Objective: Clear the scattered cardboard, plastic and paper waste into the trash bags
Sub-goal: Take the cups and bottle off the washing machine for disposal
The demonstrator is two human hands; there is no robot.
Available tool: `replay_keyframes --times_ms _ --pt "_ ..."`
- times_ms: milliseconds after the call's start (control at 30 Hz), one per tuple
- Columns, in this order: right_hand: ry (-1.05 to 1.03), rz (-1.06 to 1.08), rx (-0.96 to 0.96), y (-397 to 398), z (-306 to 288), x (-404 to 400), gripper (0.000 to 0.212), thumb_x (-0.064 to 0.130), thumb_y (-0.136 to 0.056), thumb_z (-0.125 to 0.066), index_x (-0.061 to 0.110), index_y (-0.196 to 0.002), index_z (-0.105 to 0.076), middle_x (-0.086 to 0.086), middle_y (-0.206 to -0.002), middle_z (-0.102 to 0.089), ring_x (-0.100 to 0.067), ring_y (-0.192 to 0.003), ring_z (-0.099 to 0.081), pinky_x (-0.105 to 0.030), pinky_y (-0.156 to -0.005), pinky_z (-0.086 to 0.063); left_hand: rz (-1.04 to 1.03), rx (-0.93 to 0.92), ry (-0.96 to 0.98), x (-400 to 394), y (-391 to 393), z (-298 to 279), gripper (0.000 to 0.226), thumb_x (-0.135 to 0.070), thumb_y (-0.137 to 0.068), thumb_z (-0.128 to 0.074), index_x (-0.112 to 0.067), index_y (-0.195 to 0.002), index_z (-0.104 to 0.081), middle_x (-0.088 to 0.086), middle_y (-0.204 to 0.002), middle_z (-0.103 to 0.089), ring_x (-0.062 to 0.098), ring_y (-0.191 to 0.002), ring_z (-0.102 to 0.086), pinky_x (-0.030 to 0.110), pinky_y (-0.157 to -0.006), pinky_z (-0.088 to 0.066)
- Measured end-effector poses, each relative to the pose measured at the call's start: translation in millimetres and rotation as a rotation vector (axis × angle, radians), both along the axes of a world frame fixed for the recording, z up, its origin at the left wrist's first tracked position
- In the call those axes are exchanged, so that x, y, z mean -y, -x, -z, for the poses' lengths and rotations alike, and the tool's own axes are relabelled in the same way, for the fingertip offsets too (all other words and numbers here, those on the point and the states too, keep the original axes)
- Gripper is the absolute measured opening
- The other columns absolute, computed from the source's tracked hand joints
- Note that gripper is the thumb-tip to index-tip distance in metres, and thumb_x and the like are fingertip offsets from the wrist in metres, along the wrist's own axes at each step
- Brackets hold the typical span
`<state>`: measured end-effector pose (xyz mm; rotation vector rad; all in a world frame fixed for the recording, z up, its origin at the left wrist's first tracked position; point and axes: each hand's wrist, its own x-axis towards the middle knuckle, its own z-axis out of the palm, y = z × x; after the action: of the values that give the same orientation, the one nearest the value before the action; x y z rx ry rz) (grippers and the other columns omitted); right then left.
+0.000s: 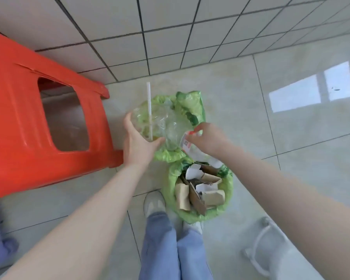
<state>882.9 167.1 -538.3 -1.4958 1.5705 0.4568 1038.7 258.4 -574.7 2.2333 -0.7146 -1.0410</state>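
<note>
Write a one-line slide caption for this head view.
Left hand holds a plastic cup, right hand a bottle, over green bags.

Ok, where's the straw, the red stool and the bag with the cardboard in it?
straw (149,110): head view, middle of the white stick.
red stool (14,122): head view, its flat orange-red side.
bag with cardboard (171,196): head view, green rim on the left side.

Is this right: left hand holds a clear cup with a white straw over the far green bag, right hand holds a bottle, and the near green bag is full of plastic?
Not quite. In the head view the near green bag holds cardboard and paper, not plastic. The rest stands: left hand holds the clear cup with the white straw over the far green bag; right hand holds the bottle.
</note>
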Motion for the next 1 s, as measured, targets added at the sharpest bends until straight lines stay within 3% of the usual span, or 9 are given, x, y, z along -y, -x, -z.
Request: replay_keyframes --times_ms 100,167,300,467,567,667,767,867,1000 --pt "0.033 -0.043 -0.058 -11 29 6 0.033 0.033 -0.088 -0.054 0.006 -0.106 -0.058 -0.011 -0.088 -0.060 -0.032 -0.088 -0.060 -0.032 -0.070 -0.046 0.021 0.025 0.008 9 -3 27 0.103 -0.025 -0.066 -0.085 -0.031 -0.142 -0.016 0.005 -0.136 -0.051 0.019 -0.110 -0.054 0.027 -0.086 -0.036" --pt "0.042 -0.074 -0.089 -19 44 7 0.027 0.034 -0.087 -0.052 0.010 -0.099 -0.057 -0.010 -0.085 -0.057 -0.032 -0.082 -0.056 -0.029 -0.062 -0.043 0.064 0.054 0.029 11 -4 39 0.103 -0.026 -0.067 -0.085 -0.028 -0.143 -0.016 0.005 -0.142 -0.046 0.022 -0.120 -0.051 0.029 -0.091 -0.037" --pt "0.054 -0.159 -0.082 -26 67 9 0.045 0.040 -0.087 -0.053 0.013 -0.122 -0.051 -0.012 -0.114 -0.056 -0.031 -0.098 -0.056 -0.033 -0.080 -0.047 0.353 0.173 -0.004 1 -7 64 0.090 -0.035 -0.077 -0.076 -0.014 -0.146 -0.022 0.010 -0.149 -0.036 0.028 -0.135 -0.036 0.038 -0.107 -0.033" --pt "0.012 -0.249 0.064 -17 64 3 0.064 0.028 -0.081 -0.062 0.022 -0.140 -0.039 -0.010 -0.136 -0.039 -0.033 -0.120 -0.048 -0.032 -0.094 -0.040 0.663 0.432 -0.164 -20 -8 70 0.053 -0.037 -0.090 -0.057 -0.013 -0.135 -0.045 0.007 -0.158 -0.018 0.035 -0.142 -0.020 0.048 -0.114 -0.026" --pt "0.017 -0.487 0.068 -4 61 -11 0.075 0.037 -0.075 -0.067 0.026 -0.142 -0.034 -0.008 -0.144 -0.033 -0.036 -0.127 -0.039 -0.043 -0.104 -0.038 0.780 0.423 -0.219 -23 -7 68 0.055 -0.034 -0.092 -0.054 -0.016 -0.142 -0.038 0.004 -0.159 -0.013 0.030 -0.147 -0.008 0.047 -0.115 -0.018" --pt "0.022 -0.654 0.036 8 63 -23 0.082 0.044 -0.073 -0.067 0.030 -0.144 -0.026 -0.006 -0.149 -0.023 -0.036 -0.128 -0.034 -0.049 -0.101 -0.041 0.863 0.422 -0.263 -22 -9 70 0.061 -0.035 -0.093 -0.050 -0.018 -0.147 -0.028 0.001 -0.160 -0.013 0.026 -0.148 0.000 0.046 -0.116 -0.014" --pt "0.081 -0.795 0.012 11 68 -29 0.077 0.036 -0.079 -0.065 0.030 -0.144 -0.024 -0.006 -0.151 -0.016 -0.035 -0.128 -0.034 -0.047 -0.096 -0.046 0.931 0.429 -0.348 -21 -13 73 0.061 -0.038 -0.095 -0.045 -0.019 -0.148 -0.024 0.000 -0.160 -0.010 0.026 -0.148 0.005 0.046 -0.117 -0.009" --pt "0.139 -0.754 -0.005 12 78 -28 0.070 0.026 -0.086 -0.062 0.031 -0.144 -0.023 -0.006 -0.154 -0.015 -0.034 -0.130 -0.035 -0.044 -0.095 -0.047 0.990 0.425 -0.459 -20 -15 76 0.058 -0.041 -0.095 -0.043 -0.020 -0.147 -0.028 0.000 -0.159 -0.014 0.029 -0.147 0.008 0.047 -0.118 -0.004" --pt "0.173 -0.592 -0.066 16 81 -21 0.064 0.016 -0.089 -0.057 0.027 -0.143 -0.025 -0.010 -0.148 -0.025 -0.036 -0.123 -0.041 -0.044 -0.090 -0.048 1.010 0.422 -0.451 -22 -15 74 0.054 -0.035 -0.093 -0.046 -0.021 -0.144 -0.036 0.000 -0.158 -0.017 0.028 -0.147 0.007 0.046 -0.118 -0.004"
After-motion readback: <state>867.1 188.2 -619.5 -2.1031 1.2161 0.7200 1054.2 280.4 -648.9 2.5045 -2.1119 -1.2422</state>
